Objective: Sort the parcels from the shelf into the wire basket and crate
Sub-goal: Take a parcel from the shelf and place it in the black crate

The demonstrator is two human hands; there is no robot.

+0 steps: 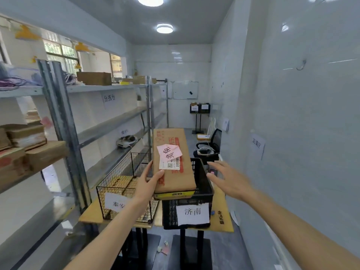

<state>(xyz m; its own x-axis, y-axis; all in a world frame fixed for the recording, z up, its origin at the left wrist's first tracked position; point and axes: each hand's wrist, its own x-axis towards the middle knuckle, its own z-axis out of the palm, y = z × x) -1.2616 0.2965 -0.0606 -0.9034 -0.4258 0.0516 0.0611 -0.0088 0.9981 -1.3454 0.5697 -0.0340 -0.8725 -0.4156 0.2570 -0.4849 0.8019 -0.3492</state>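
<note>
The left hand (148,182) is gripping the near left edge of a long cardboard parcel (172,162), thumb lying on the top face and fingers curled underneath. The right hand (226,179) is hovering just right of the parcel, fingers spread wide and relaxed, touching nothing. The parcel is being held flat and lengthwise above the black crate (187,203), its near end sitting over the crate's front rim; whether it is resting on the rim I cannot tell. A pink note (169,152) with handwriting and a white barcode label (169,163) are sticking to its top.

The crate is carrying a white paper tag (192,212) on its front. Just to its left, the wire basket (124,190) is standing with its own paper tag (116,202). Both are sitting on small yellow tabletops (222,221) on black pedestal legs.

On the left, a metal shelf (62,121) is running along the wall, with more brown parcels (27,145) stacked on its near section. A white tiled wall (302,114) is closing the right side, leaving a narrow aisle toward a black office chair (212,143) and a whiteboard (186,90) at the far end. 2 round ceiling lights (164,28) are glowing overhead.
</note>
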